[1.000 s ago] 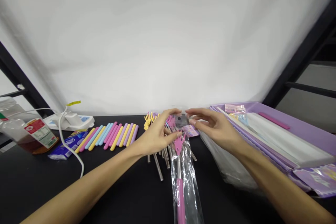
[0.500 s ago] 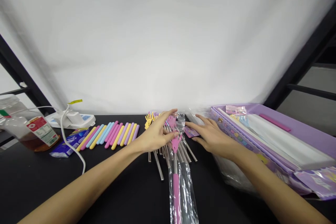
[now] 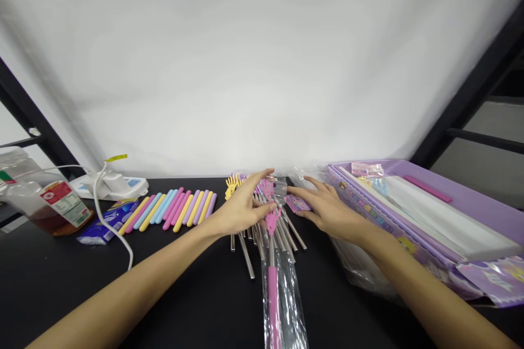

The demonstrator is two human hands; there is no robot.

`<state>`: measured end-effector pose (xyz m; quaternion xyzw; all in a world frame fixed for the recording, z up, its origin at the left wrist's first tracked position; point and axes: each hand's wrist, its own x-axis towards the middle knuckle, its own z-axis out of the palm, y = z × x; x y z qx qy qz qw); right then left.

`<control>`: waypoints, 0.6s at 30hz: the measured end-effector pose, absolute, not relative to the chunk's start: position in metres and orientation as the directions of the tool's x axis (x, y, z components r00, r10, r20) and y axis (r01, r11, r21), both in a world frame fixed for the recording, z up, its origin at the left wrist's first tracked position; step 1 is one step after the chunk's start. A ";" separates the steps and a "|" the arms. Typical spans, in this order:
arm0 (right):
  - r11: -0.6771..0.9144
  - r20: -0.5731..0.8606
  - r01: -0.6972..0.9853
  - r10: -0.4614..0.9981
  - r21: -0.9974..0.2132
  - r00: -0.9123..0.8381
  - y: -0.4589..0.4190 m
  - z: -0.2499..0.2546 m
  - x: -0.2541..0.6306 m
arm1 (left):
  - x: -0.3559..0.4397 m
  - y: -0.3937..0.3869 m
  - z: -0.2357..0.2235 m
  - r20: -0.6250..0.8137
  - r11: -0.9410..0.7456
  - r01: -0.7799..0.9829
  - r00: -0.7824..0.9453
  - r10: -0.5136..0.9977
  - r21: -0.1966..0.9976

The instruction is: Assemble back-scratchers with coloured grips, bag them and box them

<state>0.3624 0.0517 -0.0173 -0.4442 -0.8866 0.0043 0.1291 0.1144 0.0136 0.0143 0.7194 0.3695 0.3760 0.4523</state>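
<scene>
A pink back scratcher [image 3: 273, 278] with a hand-shaped head and metal shaft lies lengthwise in a clear plastic sleeve [image 3: 290, 297]. My left hand [image 3: 241, 208] is at its head end, index finger stretched forward, thumb and lower fingers closed on the sleeve by the pink claw; the exact grip is partly hidden. Just to the right, my right hand [image 3: 327, 208] has a small purple printed card [image 3: 298, 203] between index finger and thumb. Beneath and beyond my left hand, several metal-shafted scratcher heads lie bunched, including a yellow one [image 3: 230, 190].
Several pastel handles [image 3: 176, 210] lie in a row at left, by a blue packet [image 3: 108, 223], a power strip [image 3: 135, 185] with a white cable and a bottle of brown liquid [image 3: 61, 204]. A purple box [image 3: 368, 223] and loose clear plastic bags [image 3: 360, 270] are at right.
The sleeve with the pink back scratcher has shifted slightly left. More of the purple card shows between my right fingers. My left hand has barely moved.
</scene>
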 end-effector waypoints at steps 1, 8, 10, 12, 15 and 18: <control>0.608 0.234 0.785 0.785 -0.117 -0.573 0.052 -0.017 0.362 | 0.114 0.014 0.014 0.209 -0.321 0.193 0.444 0.871 0.927; 0.600 0.250 0.793 0.789 -0.111 -0.562 0.053 -0.021 0.362 | 0.115 0.014 0.013 0.225 -0.344 0.211 0.439 0.870 0.915; 0.595 0.242 0.794 0.795 -0.128 -0.557 0.053 -0.021 0.362 | 0.115 0.015 0.011 0.240 -0.357 0.207 0.438 0.867 0.911; 0.595 0.233 0.792 0.797 -0.140 -0.558 0.054 -0.021 0.363 | 0.115 0.015 0.009 0.244 -0.358 0.198 0.440 0.864 0.912; 0.593 0.237 0.792 0.797 -0.141 -0.555 0.055 -0.020 0.362 | 0.115 0.016 0.006 0.249 -0.364 0.198 0.441 0.862 0.910; 0.588 0.236 0.798 0.801 -0.136 -0.550 0.054 -0.021 0.362 | 0.115 0.016 0.006 0.255 -0.368 0.195 0.436 0.863 0.909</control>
